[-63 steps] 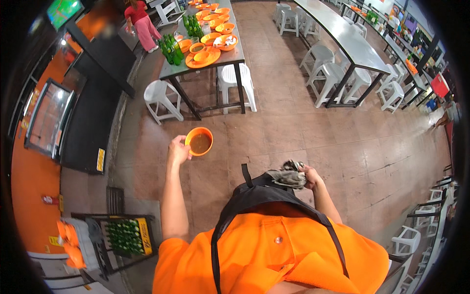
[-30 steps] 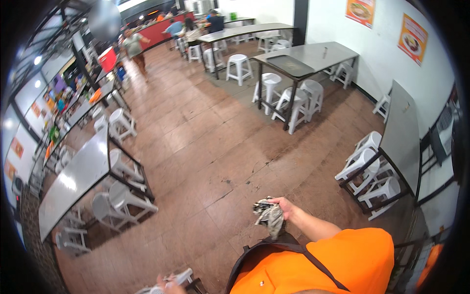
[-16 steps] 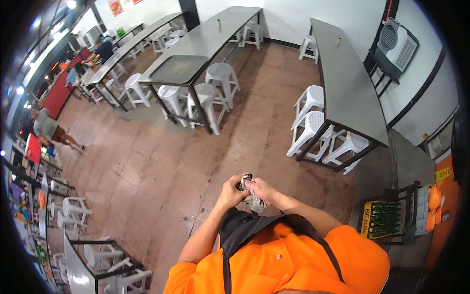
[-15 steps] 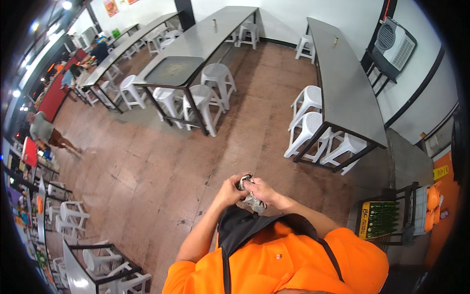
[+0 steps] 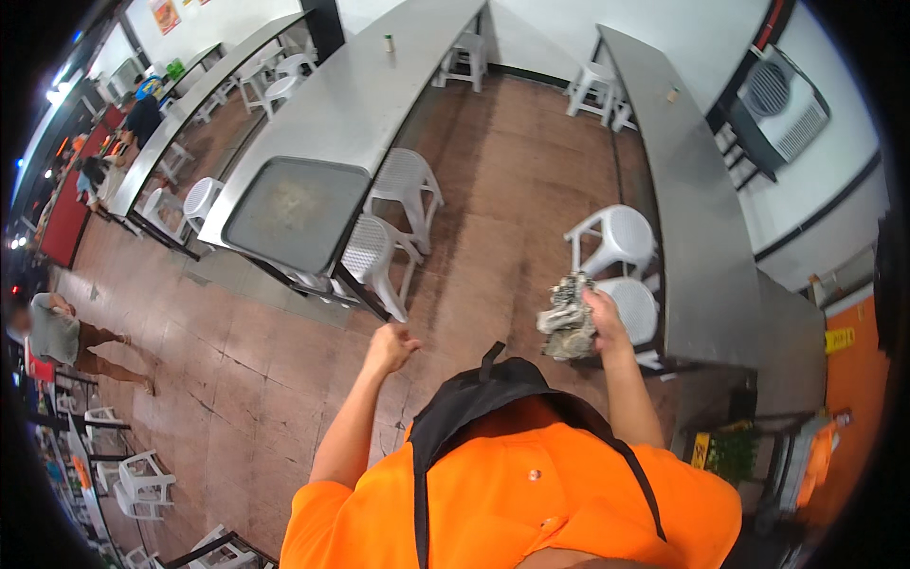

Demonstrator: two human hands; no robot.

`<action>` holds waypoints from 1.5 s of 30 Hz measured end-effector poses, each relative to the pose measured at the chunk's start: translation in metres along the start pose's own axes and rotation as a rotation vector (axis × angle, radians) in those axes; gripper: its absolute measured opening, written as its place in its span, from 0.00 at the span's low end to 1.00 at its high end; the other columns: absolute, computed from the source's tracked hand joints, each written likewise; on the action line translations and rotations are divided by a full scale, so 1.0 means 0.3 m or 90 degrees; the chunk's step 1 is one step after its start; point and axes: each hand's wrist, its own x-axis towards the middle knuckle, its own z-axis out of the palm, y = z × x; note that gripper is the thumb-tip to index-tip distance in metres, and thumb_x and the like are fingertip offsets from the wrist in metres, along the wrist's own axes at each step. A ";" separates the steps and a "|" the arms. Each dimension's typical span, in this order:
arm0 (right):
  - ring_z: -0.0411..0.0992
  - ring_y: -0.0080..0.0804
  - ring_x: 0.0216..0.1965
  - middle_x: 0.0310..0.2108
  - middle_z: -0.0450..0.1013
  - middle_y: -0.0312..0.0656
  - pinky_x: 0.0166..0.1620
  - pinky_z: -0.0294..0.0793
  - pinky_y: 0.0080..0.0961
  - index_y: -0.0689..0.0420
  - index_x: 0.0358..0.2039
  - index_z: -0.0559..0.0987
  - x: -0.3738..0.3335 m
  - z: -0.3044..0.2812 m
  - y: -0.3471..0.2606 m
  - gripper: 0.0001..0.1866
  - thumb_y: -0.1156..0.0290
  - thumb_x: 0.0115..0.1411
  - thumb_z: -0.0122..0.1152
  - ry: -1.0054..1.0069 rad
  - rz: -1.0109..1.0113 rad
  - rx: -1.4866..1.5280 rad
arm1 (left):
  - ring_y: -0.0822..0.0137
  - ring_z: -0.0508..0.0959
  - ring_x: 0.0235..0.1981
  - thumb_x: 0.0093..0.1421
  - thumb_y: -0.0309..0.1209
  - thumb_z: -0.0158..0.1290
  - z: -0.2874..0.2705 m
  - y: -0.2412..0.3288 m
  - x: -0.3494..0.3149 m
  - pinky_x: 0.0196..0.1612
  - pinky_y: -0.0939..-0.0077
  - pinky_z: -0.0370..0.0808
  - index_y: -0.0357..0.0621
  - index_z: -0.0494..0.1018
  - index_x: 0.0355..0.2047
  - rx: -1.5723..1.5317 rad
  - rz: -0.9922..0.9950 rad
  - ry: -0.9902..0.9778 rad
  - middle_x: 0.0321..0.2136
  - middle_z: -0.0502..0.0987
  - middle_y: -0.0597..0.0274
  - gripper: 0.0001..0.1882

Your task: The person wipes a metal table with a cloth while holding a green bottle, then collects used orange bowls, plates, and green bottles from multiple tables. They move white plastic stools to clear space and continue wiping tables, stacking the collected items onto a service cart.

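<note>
A crumpled grey patterned cloth [image 5: 569, 321] hangs from my right hand [image 5: 607, 321], whose fingers are closed on it. The hand is stretched forward to the right, in front of two white stools. My left hand [image 5: 391, 349] is off to the left with its fingers curled in and nothing visible in them. It is nearest to the corner of the long grey table [image 5: 379, 104] on the left. A dark grey tray [image 5: 248, 213] with a pale smear in its middle lies on the near end of that table.
White plastic stools [image 5: 408, 180] stand beside the left table. Another long table [image 5: 701, 237] runs along the right, with an air cooler [image 5: 782, 104] by the wall. A person in a grey shirt [image 5: 55, 327] stands at the far left. A crate [image 5: 725, 453] is at the lower right.
My hands, together on the cloth before, have come apart; the right carried the cloth forward and right, the left let go and moved left. The left table and tray appear closer.
</note>
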 end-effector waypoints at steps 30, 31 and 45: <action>0.30 0.60 0.75 0.76 0.34 0.51 0.74 0.29 0.56 0.37 0.73 0.55 3.030 1.642 0.245 0.35 0.39 0.69 0.39 -0.633 -0.482 -1.185 | 0.52 0.79 0.28 0.58 0.26 0.59 -0.406 0.060 1.556 0.36 0.63 0.76 0.34 0.76 0.34 -0.267 -0.421 0.464 0.27 0.78 0.46 0.07; 0.31 0.58 0.76 0.76 0.35 0.51 0.74 0.29 0.53 0.39 0.74 0.55 3.094 1.714 0.302 0.34 0.41 0.71 0.36 -0.654 -0.484 -1.185 | 0.52 0.79 0.28 0.59 0.25 0.58 -0.398 0.083 1.579 0.37 0.63 0.76 0.33 0.76 0.34 -0.272 -0.470 0.467 0.27 0.78 0.46 0.07; 0.43 0.51 0.75 0.74 0.47 0.51 0.75 0.44 0.45 0.50 0.69 0.64 3.568 1.198 -0.123 0.39 0.76 0.55 0.59 -0.944 -0.425 -0.940 | 0.57 0.75 0.26 0.60 0.23 0.58 -0.435 0.289 2.323 0.33 0.64 0.73 0.35 0.72 0.29 -0.245 -0.459 0.654 0.25 0.76 0.53 0.07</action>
